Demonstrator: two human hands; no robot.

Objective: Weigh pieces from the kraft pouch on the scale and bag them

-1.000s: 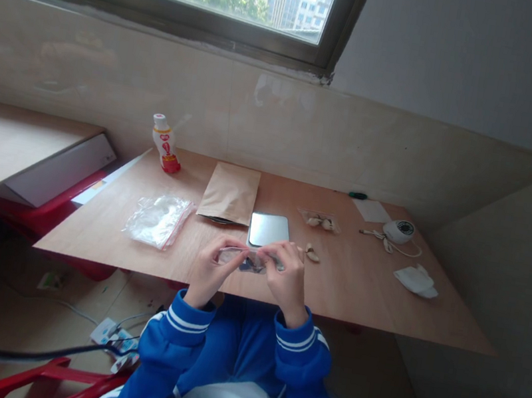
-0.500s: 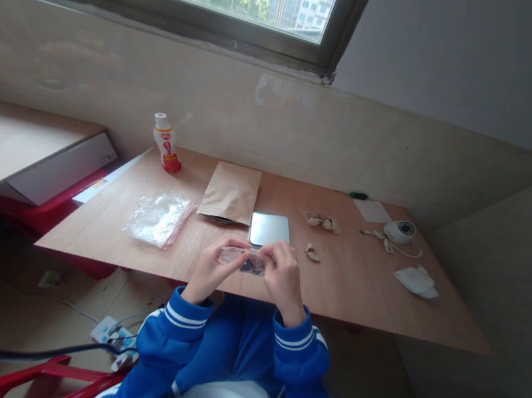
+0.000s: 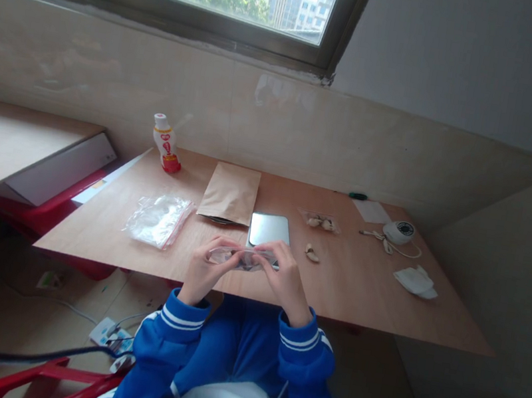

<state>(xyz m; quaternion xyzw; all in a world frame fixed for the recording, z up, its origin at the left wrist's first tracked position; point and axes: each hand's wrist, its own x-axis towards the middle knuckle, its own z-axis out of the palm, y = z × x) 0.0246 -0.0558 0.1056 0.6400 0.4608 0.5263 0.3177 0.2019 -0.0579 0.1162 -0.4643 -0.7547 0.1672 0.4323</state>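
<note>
Between both hands, over the table's front part, is a small clear plastic bag (image 3: 247,260) with something dark inside that I cannot make out. My left hand (image 3: 208,266) pinches its left side with thumb and fingers. On the right side, my right hand (image 3: 285,276) pinches the same bag. Just beyond the hands lies a flat scale with a silver top (image 3: 270,230), its near edge partly hidden by them. Right of the scale are a few pale, dried-looking pieces (image 3: 311,254). Farther back, a clear bag of similar pieces (image 3: 321,222) lies flat.
A brown paper pouch (image 3: 230,193) lies behind the scale. Left are a stack of clear zip bags (image 3: 158,220) and a drink bottle (image 3: 167,144). Rightward sit a white camera-like device with a cable (image 3: 397,231), a crumpled tissue (image 3: 416,281), white paper (image 3: 371,212) and a green-handled tool (image 3: 358,196).
My hands have moved slightly apart, and the plastic bag now stretches wider between them. The right fingers have shifted their hold along its edge. Things on the table stay put.
</note>
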